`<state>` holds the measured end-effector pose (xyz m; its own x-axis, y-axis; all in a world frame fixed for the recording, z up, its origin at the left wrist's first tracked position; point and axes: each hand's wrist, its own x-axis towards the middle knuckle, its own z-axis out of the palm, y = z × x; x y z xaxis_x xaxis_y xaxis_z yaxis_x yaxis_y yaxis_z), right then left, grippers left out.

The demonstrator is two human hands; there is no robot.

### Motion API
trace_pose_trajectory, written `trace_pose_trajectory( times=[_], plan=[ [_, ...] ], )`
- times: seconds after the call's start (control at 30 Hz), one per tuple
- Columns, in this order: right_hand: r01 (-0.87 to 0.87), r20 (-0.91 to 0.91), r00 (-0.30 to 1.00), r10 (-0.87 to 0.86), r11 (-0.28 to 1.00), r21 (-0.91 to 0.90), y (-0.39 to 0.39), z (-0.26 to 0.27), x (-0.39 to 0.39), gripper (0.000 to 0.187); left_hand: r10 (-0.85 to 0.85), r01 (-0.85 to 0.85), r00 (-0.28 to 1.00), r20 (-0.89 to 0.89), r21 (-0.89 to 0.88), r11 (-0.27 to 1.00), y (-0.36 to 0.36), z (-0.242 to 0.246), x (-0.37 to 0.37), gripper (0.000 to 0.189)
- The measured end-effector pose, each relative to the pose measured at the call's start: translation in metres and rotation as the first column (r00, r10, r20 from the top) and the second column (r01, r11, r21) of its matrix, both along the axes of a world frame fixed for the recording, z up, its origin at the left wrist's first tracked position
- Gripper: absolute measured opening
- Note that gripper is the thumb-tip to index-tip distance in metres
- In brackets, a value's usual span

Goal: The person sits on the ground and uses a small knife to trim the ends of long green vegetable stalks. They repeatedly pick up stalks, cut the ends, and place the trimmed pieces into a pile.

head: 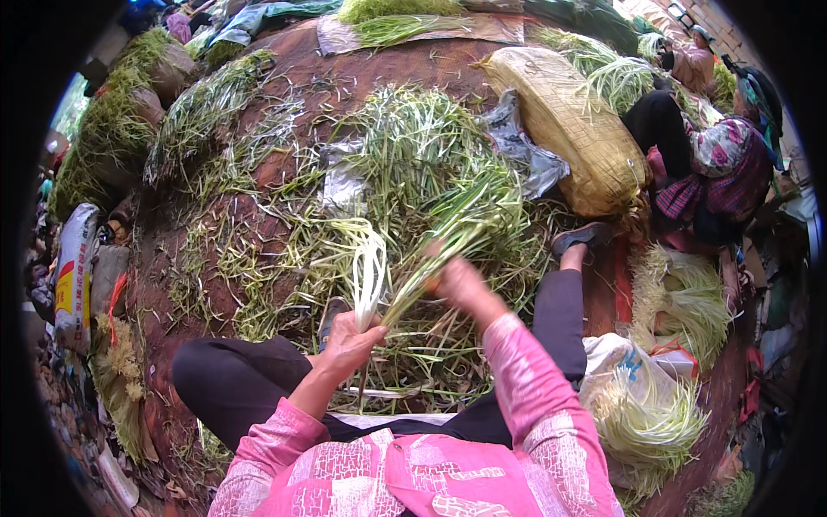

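Note:
My left hand grips the lower end of a bundle of long leafy stalks, perhaps garlic chives. White stalks loop upward from that fist. Green stalks slant from it up to the right. My right hand, blurred, is closed around the middle of the green stalks; its fingertips are partly hidden. Between and beyond my legs spreads a heap of loose green leaves, with trimmings scattered around it.
A stuffed yellow woven sack lies at right, near a seated person. Pale stalk bundles rest on a white sack by my right side. Leafy piles line the left. Another person sits far right.

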<state>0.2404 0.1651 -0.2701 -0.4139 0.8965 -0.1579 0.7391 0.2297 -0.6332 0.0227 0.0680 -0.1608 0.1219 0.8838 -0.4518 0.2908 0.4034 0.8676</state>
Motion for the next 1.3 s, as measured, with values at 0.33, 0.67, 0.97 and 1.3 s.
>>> trace_pose_trajectory(
  times=[0.33,0.67,0.97,1.3],
  plan=[
    [0.399,0.024,0.916,-0.400,0.909,-0.123,0.010,0.115,0.068,0.027,0.323,-0.194,0.769,0.552,-0.279,0.940,-0.005,0.015,-0.014,0.012],
    [0.215,-0.735,0.472,-0.487,0.872,-0.439,-0.084,0.077,-0.060,0.014,0.253,-0.222,0.929,0.269,-0.140,0.965,-0.001,0.009,0.009,0.019],
    [0.285,-0.529,0.835,-0.149,0.941,0.184,-0.098,0.106,-0.058,0.016,0.228,-0.168,0.907,0.353,-0.193,0.967,0.022,0.019,0.004,0.017],
    [-0.226,0.306,0.861,0.405,0.846,-0.484,-0.193,0.041,0.024,0.027,0.404,-0.413,0.791,0.459,-0.086,0.907,0.022,0.007,0.001,0.013]
  ],
)
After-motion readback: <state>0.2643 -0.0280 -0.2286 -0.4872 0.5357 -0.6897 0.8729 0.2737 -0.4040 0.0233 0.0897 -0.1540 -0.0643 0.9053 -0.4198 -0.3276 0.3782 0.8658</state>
